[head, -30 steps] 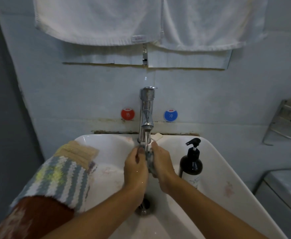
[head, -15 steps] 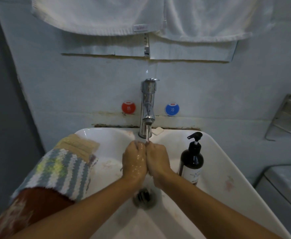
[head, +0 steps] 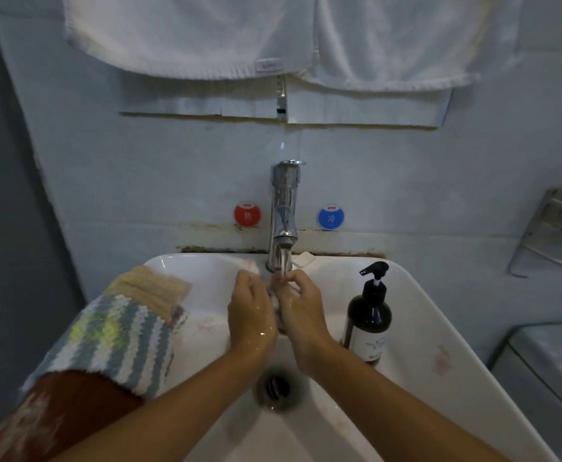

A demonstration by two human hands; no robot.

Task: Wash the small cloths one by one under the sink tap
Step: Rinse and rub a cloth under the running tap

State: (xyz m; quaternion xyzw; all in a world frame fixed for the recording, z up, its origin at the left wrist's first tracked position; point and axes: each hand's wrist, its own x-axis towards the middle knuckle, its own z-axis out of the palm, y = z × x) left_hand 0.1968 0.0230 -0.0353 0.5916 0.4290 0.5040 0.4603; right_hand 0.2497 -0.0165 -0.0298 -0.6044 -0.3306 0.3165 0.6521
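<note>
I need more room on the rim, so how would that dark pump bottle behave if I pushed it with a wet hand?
The pump bottle stands tall and narrow on the sloping sink rim, so a push high up would probably tip it. It looks smooth and glossy, so likely slippery in wet fingers. How full it is cannot be seen through the dark body, so its weight is unclear.

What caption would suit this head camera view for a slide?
Both hands, left and right, rub a small cloth under the running tap, beside a pump bottle.
</note>
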